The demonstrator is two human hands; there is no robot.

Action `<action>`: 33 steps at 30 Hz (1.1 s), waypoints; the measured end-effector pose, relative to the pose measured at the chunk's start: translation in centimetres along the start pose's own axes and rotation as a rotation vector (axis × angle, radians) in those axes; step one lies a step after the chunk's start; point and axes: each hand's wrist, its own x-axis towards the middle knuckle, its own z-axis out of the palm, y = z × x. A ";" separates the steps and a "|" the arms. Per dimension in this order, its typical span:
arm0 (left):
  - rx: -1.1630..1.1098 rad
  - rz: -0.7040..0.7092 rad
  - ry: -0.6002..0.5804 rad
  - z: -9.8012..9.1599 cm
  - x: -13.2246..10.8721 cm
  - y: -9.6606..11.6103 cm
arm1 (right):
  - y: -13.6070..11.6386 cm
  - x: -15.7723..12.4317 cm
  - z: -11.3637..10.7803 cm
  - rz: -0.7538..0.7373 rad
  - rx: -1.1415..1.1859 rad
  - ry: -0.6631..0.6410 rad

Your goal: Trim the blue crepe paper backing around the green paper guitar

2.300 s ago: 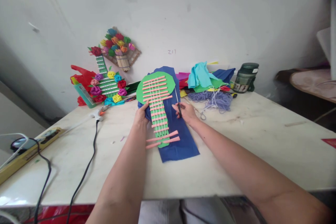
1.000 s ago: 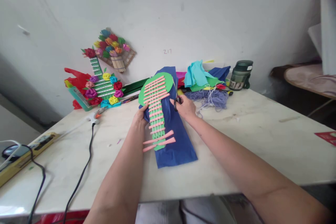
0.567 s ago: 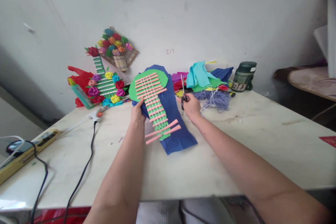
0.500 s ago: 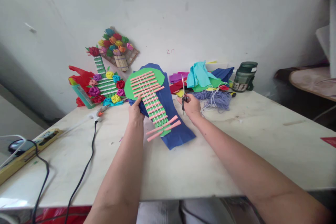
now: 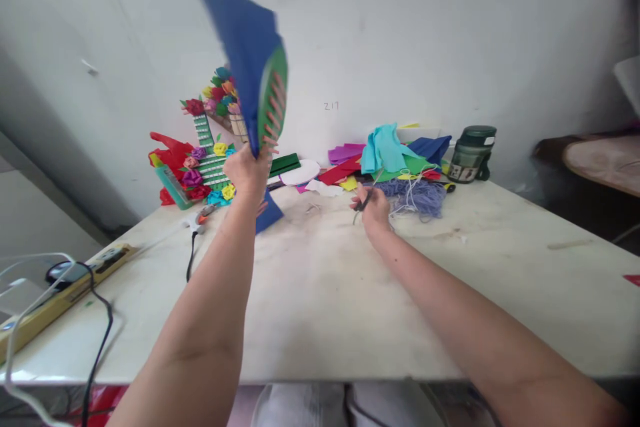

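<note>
Head view: over the far left of the table (image 5: 320, 293), a blue sheet (image 5: 240, 33) is held up, blurred and nearly edge-on, its lower tip just above the tabletop. A green board (image 5: 273, 73) crossed by pink strips (image 5: 274, 105) lies against its right face. The left hand (image 5: 249, 170) is clenched around both at the narrow part. The right hand (image 5: 374, 207), beside the yarn (image 5: 420, 192), is closed on scissors (image 5: 363, 201).
</note>
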 end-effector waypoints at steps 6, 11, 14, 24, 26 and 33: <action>-0.289 0.153 -0.408 2.7 -4.7 -3.1 | -0.7 0.5 -0.7 0.109 0.134 0.134; -0.611 -0.256 -0.605 3.5 -7.6 -5.9 | 0.9 1.1 -0.9 0.126 0.039 0.157; -0.662 -0.409 -0.605 3.5 -8.7 -6.9 | 1.8 1.3 -0.9 0.089 -0.052 0.130; -0.420 -0.265 -0.850 1.4 -8.1 -4.8 | 2.8 2.0 -0.9 0.020 -0.285 0.144; -0.487 -0.318 -0.868 1.3 -8.3 -3.5 | 2.5 1.9 -0.8 0.026 -0.272 0.145; -0.553 0.033 -0.866 3.4 -12.1 -0.9 | 0.4 1.4 -0.4 0.095 -0.119 0.138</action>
